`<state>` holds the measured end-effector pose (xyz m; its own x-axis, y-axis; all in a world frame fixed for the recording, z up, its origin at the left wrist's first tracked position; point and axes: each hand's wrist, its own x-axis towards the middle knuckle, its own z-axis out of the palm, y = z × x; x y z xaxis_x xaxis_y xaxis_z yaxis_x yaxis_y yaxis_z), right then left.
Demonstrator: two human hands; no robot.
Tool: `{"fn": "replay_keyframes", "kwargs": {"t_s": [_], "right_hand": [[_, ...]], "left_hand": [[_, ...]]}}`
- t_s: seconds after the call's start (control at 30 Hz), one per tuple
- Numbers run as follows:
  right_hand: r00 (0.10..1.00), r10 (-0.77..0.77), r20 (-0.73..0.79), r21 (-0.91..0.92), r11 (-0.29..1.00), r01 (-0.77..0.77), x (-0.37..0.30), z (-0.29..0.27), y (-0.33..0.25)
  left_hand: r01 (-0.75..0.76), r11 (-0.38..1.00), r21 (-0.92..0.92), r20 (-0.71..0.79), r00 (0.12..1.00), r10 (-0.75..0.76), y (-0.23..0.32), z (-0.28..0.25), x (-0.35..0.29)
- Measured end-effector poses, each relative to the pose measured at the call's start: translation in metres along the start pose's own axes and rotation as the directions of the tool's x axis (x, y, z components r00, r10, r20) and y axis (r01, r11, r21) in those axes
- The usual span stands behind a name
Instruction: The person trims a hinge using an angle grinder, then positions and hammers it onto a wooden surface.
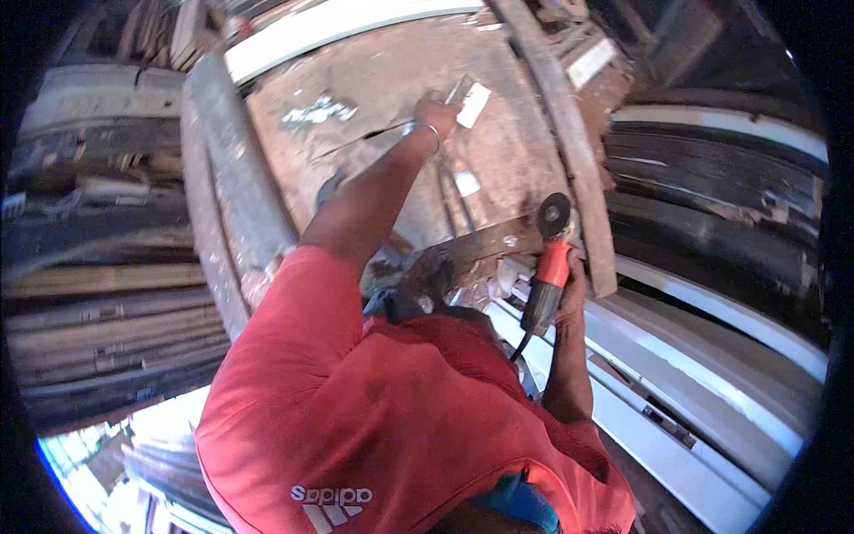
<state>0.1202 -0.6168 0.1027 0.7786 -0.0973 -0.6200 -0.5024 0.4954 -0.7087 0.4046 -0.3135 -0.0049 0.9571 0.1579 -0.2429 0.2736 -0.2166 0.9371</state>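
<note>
The pale plate (474,105) lies at about two o'clock from the left hand (436,114), touching its fingers, with a narrow darker piece (460,89) along its near side; whether the fingers are clamped on them or only press down, I cannot tell. One metal bracelet (433,135) rings that wrist. The right hand (574,267) is closed around one red-and-black angle grinder (549,276), whose single dark disc (553,214) points to about twelve o'clock and whose black cord (519,345) leaves toward seven.

On the table (382,62), one smaller pale piece (466,183) lies at about five o'clock from the left hand. Two thin dark strips (445,198) run beside it toward the person, too blurred to identify. At nine o'clock, well apart from the left hand, lies one patch of shiny scraps (320,111). Two wooden beams flank the table, one left (236,147) and one right (569,142).
</note>
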Motion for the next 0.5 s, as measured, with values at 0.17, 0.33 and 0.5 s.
{"fn": "replay_keyframes", "kwargs": {"t_s": [0.17, 0.33, 0.5], "right_hand": [[0.994, -0.057, 0.089, 0.013, 0.998, 0.056, -0.002, 0.046, 0.018], [0.975, 0.027, 0.218, -0.078, 0.997, -0.010, -0.012, 0.115, 0.041], [0.955, 0.104, 0.279, -0.202, 0.978, -0.047, -0.023, 0.179, 0.081]], "left_hand": [[0.249, 0.784, -0.569, 0.065, 0.964, -0.258, 0.018, -0.124, -0.177], [0.200, 0.840, -0.504, -0.211, 0.915, -0.345, -0.037, -0.238, -0.328], [0.038, 0.937, 0.348, -0.666, 0.714, 0.218, -0.075, -0.295, -0.386]]}}
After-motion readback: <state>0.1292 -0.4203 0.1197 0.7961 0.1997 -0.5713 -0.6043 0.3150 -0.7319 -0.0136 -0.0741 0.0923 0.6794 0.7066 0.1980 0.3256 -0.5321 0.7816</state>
